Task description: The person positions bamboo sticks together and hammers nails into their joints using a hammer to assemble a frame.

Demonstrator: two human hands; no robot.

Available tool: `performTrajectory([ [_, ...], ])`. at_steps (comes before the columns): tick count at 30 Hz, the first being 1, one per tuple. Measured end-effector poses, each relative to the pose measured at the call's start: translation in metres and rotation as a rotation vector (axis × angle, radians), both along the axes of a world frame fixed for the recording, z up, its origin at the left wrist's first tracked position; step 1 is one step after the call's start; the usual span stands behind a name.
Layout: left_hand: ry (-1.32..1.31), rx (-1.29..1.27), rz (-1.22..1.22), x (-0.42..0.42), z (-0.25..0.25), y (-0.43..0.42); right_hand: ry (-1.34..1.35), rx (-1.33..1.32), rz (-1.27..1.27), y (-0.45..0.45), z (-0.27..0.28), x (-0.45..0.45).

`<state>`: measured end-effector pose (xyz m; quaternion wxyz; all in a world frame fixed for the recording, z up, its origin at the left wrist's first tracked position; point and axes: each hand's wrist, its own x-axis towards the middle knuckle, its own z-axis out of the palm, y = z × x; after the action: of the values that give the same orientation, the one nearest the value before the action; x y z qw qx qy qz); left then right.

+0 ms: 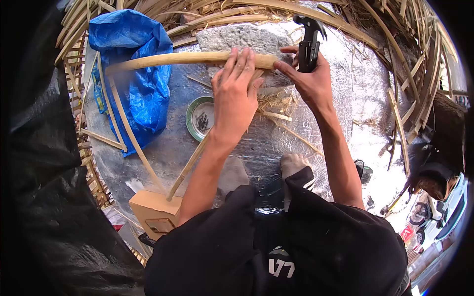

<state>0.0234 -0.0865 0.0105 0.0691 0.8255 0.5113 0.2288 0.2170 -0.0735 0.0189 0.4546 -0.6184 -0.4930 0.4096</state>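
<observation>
A long, slightly curved bamboo strip point(177, 58) lies across the top of a rough grey stone block point(224, 38). My left hand point(234, 91) grips it near its right part, fingers laid over the top and thumb on the near side. In my right hand point(316, 81) is a black claw hammer point(309, 47), its head pointing up and away from me. The thumb of that hand touches the strip's right end. Below the stone, a green-rimmed bowl point(189, 118) holds several small dark pieces, perhaps nails.
A crumpled blue tarp bag point(148, 93) lies at left. Piled bamboo strips point(276, 9) curve around the far and right edges. A cardboard box point(155, 209) stands near my left arm. Shavings point(279, 104) litter the silvery mat point(345, 128) before my feet.
</observation>
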Motion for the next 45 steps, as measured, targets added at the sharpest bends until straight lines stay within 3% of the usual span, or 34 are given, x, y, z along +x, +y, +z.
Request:
performTrajectory([
  [3,-0.195,0.039,0.187,0.000,0.021,-0.014,0.015,0.014,0.037,-0.003,0.004,-0.008],
  [5,-0.103,-0.136,0.392,0.000,0.035,-0.028,-0.035,0.001,0.043,-0.011,0.011,-0.011],
  [6,-0.201,-0.271,0.409,-0.001,0.029,-0.030,-0.068,-0.018,0.019,-0.014,0.010,-0.013],
  [10,-0.308,-0.167,0.368,-0.002,0.017,-0.030,-0.022,-0.001,-0.048,-0.020,0.004,-0.021],
  [13,-0.255,-0.258,0.422,-0.003,0.021,-0.028,0.018,0.018,-0.064,-0.024,0.004,-0.020],
  [18,-0.424,-0.327,0.412,-0.006,0.018,-0.024,0.082,-0.022,-0.073,-0.024,0.006,-0.020],
  [29,-0.487,-0.459,0.455,-0.008,0.025,-0.018,0.145,-0.093,-0.113,-0.014,0.004,-0.021],
  [34,-0.556,-0.495,0.471,-0.011,0.022,-0.017,0.079,-0.073,-0.156,-0.013,0.001,-0.021],
  [37,-0.511,-0.605,0.478,-0.013,0.030,-0.016,-0.009,-0.105,-0.170,-0.011,0.007,-0.021],
  [39,-0.263,-0.376,0.386,-0.012,0.031,-0.017,-0.106,-0.113,-0.177,-0.007,0.011,-0.020],
  [40,-0.265,-0.377,0.387,-0.010,0.033,-0.015,-0.089,-0.148,-0.155,-0.004,0.013,-0.018],
  [42,0.117,0.044,0.137,-0.005,0.034,-0.011,-0.071,-0.184,-0.126,-0.003,0.013,-0.016],
  [45,0.161,-0.093,0.032,0.000,0.023,-0.012,-0.099,-0.132,-0.101,-0.001,0.011,-0.016],
])
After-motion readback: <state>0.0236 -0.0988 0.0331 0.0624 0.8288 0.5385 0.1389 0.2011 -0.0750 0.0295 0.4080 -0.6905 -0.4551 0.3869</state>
